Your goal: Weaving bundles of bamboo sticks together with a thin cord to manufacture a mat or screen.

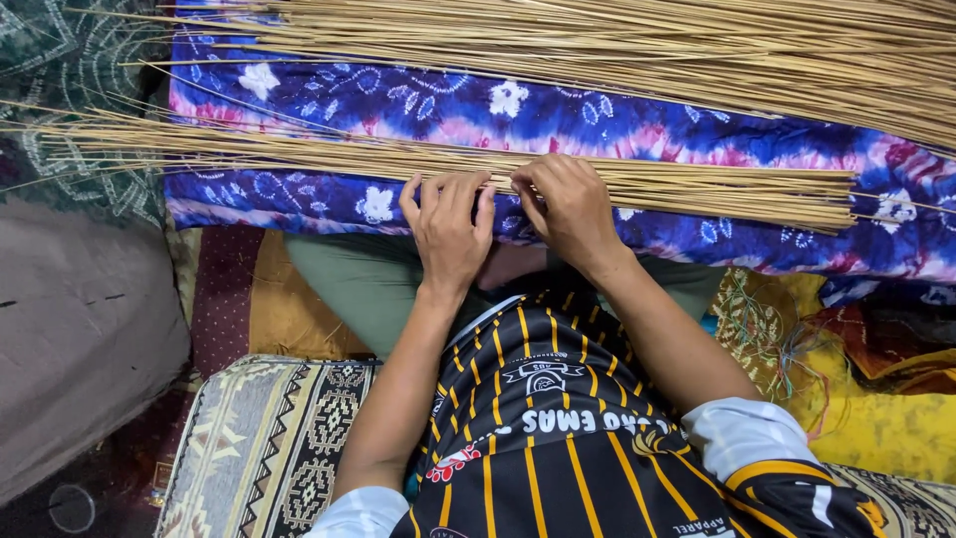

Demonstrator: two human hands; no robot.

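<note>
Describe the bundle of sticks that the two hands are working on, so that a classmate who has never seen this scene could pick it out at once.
Find the blue and purple tie-dyed cloth across the person's lap. Two spreads of thin tan sticks lie on it; take the nearer bundle, where the left hand and right hand pinch the strands. The farther bundle along the top is untouched.

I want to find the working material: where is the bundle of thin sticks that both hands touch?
In the head view, the bundle of thin sticks lies across the blue-purple patterned cloth, under the left hand and right hand.
</note>
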